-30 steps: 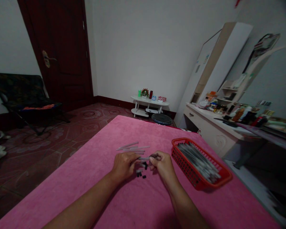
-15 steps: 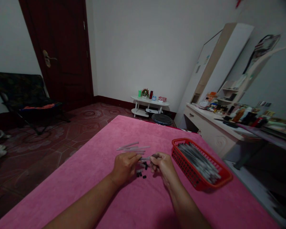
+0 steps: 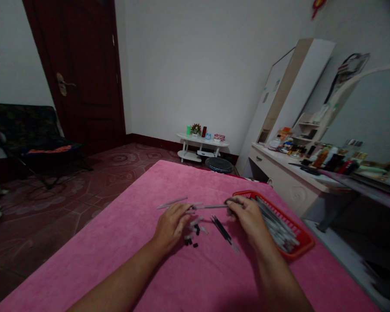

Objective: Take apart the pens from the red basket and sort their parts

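A slim, straight rod (image 3: 212, 206) is spanning the gap between the two hands, just above the pink cloth (image 3: 117, 255). It is looking dull grey, paler toward its left part; blur is hiding whether it is one piece or several. Its long axis is running left to right across the person's front, nearly level. Both ends are disappearing into the fingers, so which way a tip is pointing cannot be told. The left hand (image 3: 171, 223) is pinching the left end, and the right hand (image 3: 249, 214) is pinching the right end beside the red basket (image 3: 303, 247). Dark sticks (image 3: 221, 229) are lying aslant on the cloth between the hands, nearer the person than the rod. Small black bits (image 3: 197, 229) are lying near the left hand, and pale tubes (image 3: 172, 202) are resting beyond it.
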A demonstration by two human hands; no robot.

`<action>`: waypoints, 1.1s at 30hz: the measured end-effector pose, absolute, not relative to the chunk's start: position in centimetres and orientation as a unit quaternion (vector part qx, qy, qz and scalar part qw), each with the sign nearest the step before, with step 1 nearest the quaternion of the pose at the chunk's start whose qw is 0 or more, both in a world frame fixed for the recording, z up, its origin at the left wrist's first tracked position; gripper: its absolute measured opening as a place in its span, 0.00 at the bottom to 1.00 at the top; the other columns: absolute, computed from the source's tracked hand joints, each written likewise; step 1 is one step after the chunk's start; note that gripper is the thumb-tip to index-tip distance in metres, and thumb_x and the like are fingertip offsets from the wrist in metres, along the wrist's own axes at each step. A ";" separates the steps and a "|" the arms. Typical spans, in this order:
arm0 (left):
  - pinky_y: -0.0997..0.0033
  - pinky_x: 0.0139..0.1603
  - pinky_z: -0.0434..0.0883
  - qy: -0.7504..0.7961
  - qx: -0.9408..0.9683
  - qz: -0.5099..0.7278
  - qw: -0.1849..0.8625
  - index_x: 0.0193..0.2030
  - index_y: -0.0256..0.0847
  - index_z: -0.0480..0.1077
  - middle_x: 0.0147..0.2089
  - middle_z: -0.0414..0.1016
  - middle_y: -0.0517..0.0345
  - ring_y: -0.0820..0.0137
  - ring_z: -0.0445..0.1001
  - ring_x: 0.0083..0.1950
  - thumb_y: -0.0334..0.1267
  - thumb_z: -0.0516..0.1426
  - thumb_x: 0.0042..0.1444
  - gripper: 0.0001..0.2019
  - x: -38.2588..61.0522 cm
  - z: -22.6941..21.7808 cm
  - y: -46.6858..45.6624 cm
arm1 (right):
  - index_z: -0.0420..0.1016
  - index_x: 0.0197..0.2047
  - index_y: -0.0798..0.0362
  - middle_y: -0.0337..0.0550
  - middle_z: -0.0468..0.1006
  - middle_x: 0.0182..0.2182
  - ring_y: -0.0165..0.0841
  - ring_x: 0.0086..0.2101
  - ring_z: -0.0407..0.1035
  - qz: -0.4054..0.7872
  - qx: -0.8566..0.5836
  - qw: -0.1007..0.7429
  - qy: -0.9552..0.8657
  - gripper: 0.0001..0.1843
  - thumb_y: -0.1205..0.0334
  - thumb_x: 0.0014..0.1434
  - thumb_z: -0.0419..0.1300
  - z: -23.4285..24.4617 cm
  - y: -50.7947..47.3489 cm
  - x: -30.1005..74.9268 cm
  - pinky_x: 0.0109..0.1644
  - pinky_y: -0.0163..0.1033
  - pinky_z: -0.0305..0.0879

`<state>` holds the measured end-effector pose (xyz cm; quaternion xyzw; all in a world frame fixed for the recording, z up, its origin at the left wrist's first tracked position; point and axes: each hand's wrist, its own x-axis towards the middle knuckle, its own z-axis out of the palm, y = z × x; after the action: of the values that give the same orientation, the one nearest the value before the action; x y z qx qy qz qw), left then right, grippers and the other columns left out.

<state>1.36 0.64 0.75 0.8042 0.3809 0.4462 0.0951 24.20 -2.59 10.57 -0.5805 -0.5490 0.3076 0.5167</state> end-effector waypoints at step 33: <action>0.56 0.55 0.67 0.437 0.824 0.349 0.087 0.43 0.45 0.79 0.52 0.74 0.49 0.60 0.70 0.53 0.33 0.56 0.56 0.12 0.8 -1.8 2.9 | 0.79 0.41 0.48 0.52 0.82 0.35 0.43 0.35 0.75 -0.026 -0.838 0.179 -0.516 0.18 0.50 0.57 0.52 11.7 -3.4 34.5 0.34 0.40 0.62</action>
<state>0.79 2.88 -1.77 0.8241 0.4372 0.3494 0.0875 34.46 -3.41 11.66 -0.8376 -0.5156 -0.0257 0.1786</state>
